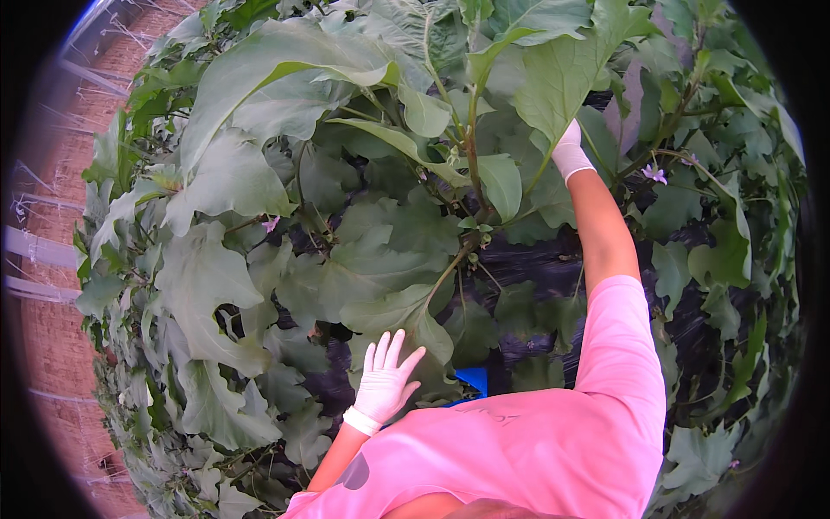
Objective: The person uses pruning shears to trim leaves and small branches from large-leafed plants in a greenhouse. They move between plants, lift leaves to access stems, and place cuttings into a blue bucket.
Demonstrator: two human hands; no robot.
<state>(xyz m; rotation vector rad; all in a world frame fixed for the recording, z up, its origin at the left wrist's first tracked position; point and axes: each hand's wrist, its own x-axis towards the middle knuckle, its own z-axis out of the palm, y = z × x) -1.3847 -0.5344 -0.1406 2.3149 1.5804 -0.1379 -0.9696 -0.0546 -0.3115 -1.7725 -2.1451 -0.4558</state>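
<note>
My left hand (388,379), in a thin white glove, is spread with its fingers pointing forward over a broad eggplant leaf (395,311). Nothing is in it; whether the fingertips touch the leaf I cannot tell. Reaching forward on the right, my right hand (570,152), gloved too, goes in among the foliage. A large pale-lit leaf (561,78) hides its fingers, so what they hold or touch does not show. Between the hands rises the branching stem (478,175) of an eggplant plant, with small buds at its fork.
Dense eggplant foliage surrounds me, with a purple flower (653,174) at right and another purple flower (271,224) at left. Black plastic film (532,263) covers the ground. A blue object (472,379) shows partly before my body. Pale rails (40,246) cross a brownish surface at far left.
</note>
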